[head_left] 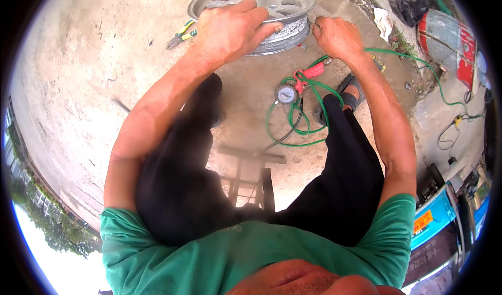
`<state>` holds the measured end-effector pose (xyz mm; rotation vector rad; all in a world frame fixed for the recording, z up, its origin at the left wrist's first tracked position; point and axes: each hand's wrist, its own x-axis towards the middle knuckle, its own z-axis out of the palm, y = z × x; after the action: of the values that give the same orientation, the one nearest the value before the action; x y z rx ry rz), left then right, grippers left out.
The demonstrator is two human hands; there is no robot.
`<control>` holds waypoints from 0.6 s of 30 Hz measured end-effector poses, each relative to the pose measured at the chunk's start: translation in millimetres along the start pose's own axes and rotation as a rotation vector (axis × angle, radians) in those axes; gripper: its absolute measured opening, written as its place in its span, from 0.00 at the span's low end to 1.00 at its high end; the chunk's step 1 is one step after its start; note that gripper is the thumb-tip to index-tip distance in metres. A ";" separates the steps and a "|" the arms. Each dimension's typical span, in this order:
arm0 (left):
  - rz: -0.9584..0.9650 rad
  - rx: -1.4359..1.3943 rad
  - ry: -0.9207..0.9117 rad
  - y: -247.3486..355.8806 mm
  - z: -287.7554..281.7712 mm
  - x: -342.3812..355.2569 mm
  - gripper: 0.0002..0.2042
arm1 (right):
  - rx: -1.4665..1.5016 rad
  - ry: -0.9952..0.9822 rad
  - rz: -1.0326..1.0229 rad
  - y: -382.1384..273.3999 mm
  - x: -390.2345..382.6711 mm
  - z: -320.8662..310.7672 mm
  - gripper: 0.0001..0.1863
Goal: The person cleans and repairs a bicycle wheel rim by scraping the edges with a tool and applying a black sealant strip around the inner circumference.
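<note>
A silver alloy wheel rim [285, 1] lies on the concrete ground at the top middle, its spoked face up and its barrel worn and whitish. My left hand [230, 31] is closed over its near left edge, fingers curled over the lip and thumb across the side. Beside the rim's right side, apart from its lip, my right hand [339, 38] is closed with the fingertips pinched; what they hold, if anything, is too small to tell. A red-handled tire inflator [312, 70] with a round pressure gauge [286, 94] lies between my feet and the rim.
Pliers [180, 35] with yellow-green grips lie left of the rim. A green air hose [308, 132] loops by my sandal [351, 93] and runs right. At right are a white rag [384, 23], a red-and-grey drum [448, 47] and a blue box [435, 216]. A low frame [251, 155] stands between my legs.
</note>
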<state>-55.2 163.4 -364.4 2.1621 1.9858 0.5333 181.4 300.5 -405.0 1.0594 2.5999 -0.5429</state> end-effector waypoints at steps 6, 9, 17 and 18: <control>-0.034 0.012 0.004 0.7 -1.7 6.5 0.17 | -0.025 -0.031 -0.062 -27.9 -24.1 -21.6 0.13; -0.026 0.009 -0.017 2.4 -3.5 4.8 0.17 | -0.057 0.007 -0.099 -47.0 -38.2 -24.0 0.11; -0.005 -0.019 -0.016 2.2 1.2 -4.2 0.17 | -0.019 -0.086 -0.048 -43.9 -35.6 -26.8 0.13; -0.001 -0.014 -0.012 3.4 1.2 -2.5 0.17 | 0.004 -0.110 -0.039 -40.7 -34.0 -29.3 0.13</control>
<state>-51.7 160.7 -364.7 2.1508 1.9713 0.5305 172.5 265.9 -356.1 0.9540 2.5286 -0.5978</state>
